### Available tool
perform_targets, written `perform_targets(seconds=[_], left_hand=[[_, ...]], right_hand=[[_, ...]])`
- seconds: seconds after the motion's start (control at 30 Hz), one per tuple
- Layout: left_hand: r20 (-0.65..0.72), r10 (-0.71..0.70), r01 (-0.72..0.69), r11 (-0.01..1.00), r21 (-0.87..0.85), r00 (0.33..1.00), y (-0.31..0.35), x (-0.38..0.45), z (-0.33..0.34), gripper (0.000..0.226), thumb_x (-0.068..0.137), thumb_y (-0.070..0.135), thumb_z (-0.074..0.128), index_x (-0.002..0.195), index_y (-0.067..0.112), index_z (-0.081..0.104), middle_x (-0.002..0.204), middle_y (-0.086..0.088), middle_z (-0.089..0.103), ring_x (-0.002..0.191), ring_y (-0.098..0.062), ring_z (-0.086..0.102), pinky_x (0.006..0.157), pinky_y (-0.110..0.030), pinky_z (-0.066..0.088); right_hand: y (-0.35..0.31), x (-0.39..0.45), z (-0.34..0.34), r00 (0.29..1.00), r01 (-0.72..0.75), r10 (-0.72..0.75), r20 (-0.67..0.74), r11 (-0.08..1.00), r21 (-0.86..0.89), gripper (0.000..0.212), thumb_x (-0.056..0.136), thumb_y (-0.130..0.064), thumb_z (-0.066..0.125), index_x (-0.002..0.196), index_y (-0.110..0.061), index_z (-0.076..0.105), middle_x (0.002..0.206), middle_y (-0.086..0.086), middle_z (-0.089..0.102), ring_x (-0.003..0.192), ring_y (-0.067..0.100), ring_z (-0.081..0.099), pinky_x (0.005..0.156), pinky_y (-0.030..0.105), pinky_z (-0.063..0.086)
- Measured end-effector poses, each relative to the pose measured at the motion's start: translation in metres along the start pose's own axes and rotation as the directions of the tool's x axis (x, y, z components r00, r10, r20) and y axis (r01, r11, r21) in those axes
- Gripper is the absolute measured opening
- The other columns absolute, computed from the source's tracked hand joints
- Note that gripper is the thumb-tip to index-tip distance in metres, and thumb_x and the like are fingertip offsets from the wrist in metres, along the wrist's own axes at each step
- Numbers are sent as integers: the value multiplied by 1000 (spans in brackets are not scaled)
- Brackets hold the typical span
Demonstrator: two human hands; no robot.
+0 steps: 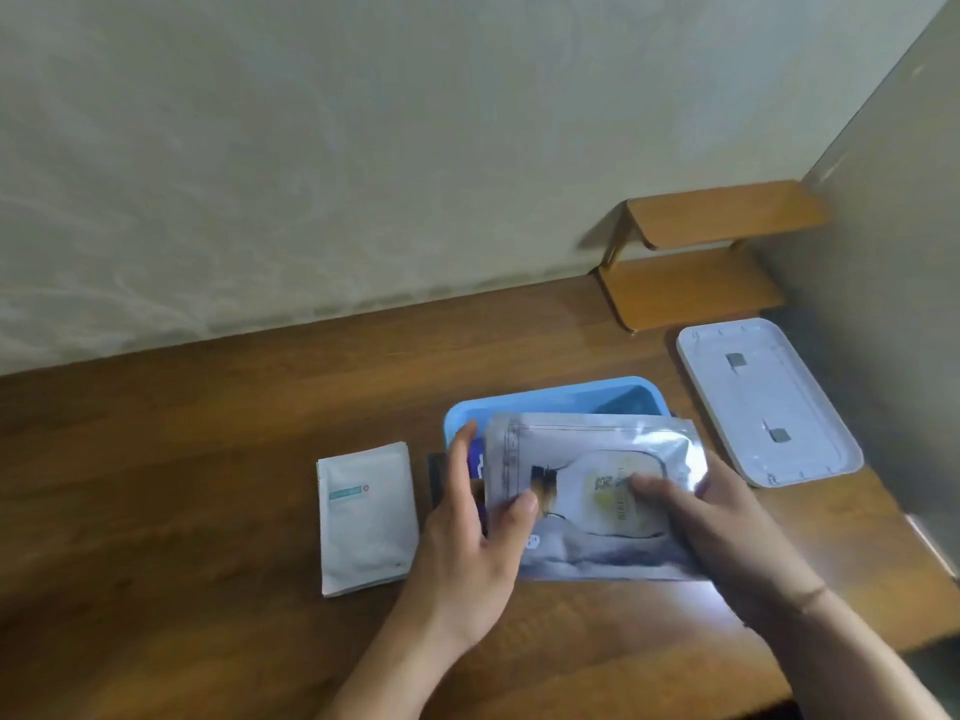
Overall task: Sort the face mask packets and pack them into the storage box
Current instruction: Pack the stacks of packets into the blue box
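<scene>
we gripped the silver packets (597, 498) with left hand (467, 532) and right hand (711, 522), squaring them for the blue box (550, 400) at twelve o'clock.

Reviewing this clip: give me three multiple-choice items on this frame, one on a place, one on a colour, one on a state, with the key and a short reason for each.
1. Where does the white packet stack lie?
A. On the table left of both hands
B. Inside the box
C. On the wooden shelf

2. What colour is the storage box?
A. Red
B. Blue
C. Black

3. What is the state of the white lid?
A. Closed on the box
B. Held in the right hand
C. Off, lying on the table right of the box

Key: 1 A, it rests on the table beside the left hand. 2 B, its rim shows blue. 3 C, it lies apart while both hands, including the right hand, hold the silver packet.
</scene>
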State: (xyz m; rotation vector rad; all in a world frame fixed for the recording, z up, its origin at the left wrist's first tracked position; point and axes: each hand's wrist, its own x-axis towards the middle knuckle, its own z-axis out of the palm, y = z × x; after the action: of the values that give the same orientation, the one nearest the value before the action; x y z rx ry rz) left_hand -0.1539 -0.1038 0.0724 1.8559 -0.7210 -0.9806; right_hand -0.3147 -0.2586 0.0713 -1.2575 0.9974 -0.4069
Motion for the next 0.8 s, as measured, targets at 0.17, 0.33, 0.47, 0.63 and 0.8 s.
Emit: perform_targets(seconds=[0.17, 0.33, 0.47, 0.63, 0.8], left_hand=[[-56, -138, 149, 876, 459, 989, 19, 36, 13, 73, 101, 47, 38, 150, 39, -16, 82, 12, 62, 59, -6, 61, 47, -18, 49], [-64, -133, 127, 550, 826, 989, 34, 47, 18, 81, 100, 56, 34, 153, 25, -19, 81, 9, 56, 63, -8, 58, 55, -23, 53], [-63, 31, 48, 365, 930, 997, 46, 57, 24, 75, 93, 65, 36, 153, 24, 21, 114, 2, 61, 98, -16, 63, 70, -29, 54], [209, 47, -211, 369, 905, 977, 4, 83, 39, 76, 90, 71, 22, 149, 23, 30, 144, -2, 44, 128, -27, 48, 107, -48, 39], [257, -81, -217, 328, 919, 963, -11, 89, 42, 94, 78, 79, 6, 155, 26, -10, 160, -4, 21, 144, -30, 27, 120, -52, 17]], right_hand=[[12, 67, -12, 984, -108, 123, 128, 987, -119, 36, 78, -25, 77, 109, -11, 68, 103, 8, 75, 98, 26, 71, 94, 51, 53], [27, 89, -9, 937, -236, 277, 213, 951, -200, 28, 85, -29, 73, 107, -13, 70, 98, 6, 76, 93, 24, 72, 91, 48, 55], [37, 92, -1, 941, -210, 273, 201, 935, -286, 36, 80, -35, 77, 109, -20, 63, 100, 0, 74, 89, 15, 72, 83, 39, 59], [38, 90, 4, 950, -203, 294, 107, 840, -502, 52, 75, -49, 76, 112, -23, 49, 100, -6, 67, 86, 9, 67, 74, 28, 57], [34, 79, -5, 962, -91, 232, 141, 767, -635, 33, 78, -45, 70, 99, -32, 48, 100, -8, 55, 91, 5, 55, 72, 20, 48]])
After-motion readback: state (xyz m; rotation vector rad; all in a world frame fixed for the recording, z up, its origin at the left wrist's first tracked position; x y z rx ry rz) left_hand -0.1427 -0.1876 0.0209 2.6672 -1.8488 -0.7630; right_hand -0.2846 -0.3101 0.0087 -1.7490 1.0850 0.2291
